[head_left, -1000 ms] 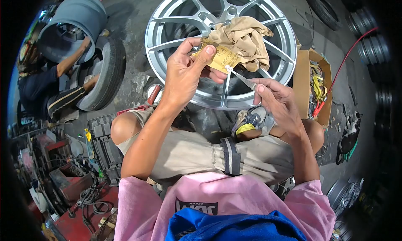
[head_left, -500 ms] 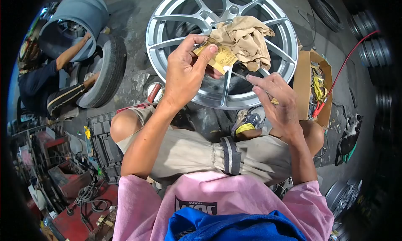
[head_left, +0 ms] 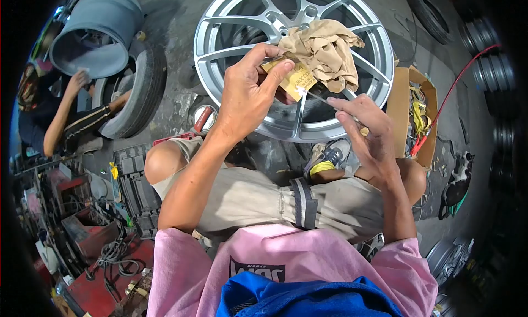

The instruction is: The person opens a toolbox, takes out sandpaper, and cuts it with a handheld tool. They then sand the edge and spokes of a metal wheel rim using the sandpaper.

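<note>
My left hand (head_left: 250, 94) pinches a folded piece of sandpaper (head_left: 300, 79) with its thumb and fingers, the yellow printed backing facing me. A small dab of white material (head_left: 301, 91) shows at its lower corner. In my right hand (head_left: 369, 127) is a thin metal tool (head_left: 319, 98), its tip close to that dab; whether it touches the paper I cannot tell, and most of its handle is hidden by my fingers. Behind both, a crumpled tan cloth-like bundle (head_left: 329, 55) lies on the silver spoked wheel rim (head_left: 297, 121).
An open cardboard box (head_left: 397, 116) of odds and ends stands right of the rim, beside a red cable (head_left: 454, 91). A cat (head_left: 457, 179) lies beyond my right knee. At left, a co-worker sits by a tire (head_left: 146, 97) and a grey barrel-shaped wheel (head_left: 96, 31). Tools clutter the lower left.
My hands have shifted slightly right with the sandpaper and tool, and the paper tilts a little differently. The co-worker's hand has moved down and left, away from the grey barrel's rim.
</note>
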Available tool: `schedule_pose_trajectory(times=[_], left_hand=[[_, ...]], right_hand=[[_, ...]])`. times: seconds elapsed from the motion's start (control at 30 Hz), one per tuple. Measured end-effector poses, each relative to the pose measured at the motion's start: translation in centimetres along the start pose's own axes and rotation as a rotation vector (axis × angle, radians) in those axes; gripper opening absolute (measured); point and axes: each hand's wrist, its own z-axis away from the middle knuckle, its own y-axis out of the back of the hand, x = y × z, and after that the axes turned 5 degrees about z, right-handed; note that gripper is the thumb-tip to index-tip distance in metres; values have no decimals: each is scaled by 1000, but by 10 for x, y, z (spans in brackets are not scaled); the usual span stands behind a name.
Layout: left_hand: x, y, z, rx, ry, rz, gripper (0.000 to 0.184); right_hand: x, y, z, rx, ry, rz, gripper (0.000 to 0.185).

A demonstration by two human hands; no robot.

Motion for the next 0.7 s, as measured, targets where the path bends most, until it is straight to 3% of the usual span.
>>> schedule_pose_trajectory(times=[0.17,0.53,0.7], left_hand=[[1,3,-1,-31,10,1,22],[8,5,3,-142,11,71,23],[8,6,1,-60,0,38,23]], right_hand=[[2,5,-2,-24,20,-25,24],[6,1,6,-255,-278,-388,24],[4,5,5,-262,-219,-392,24]])
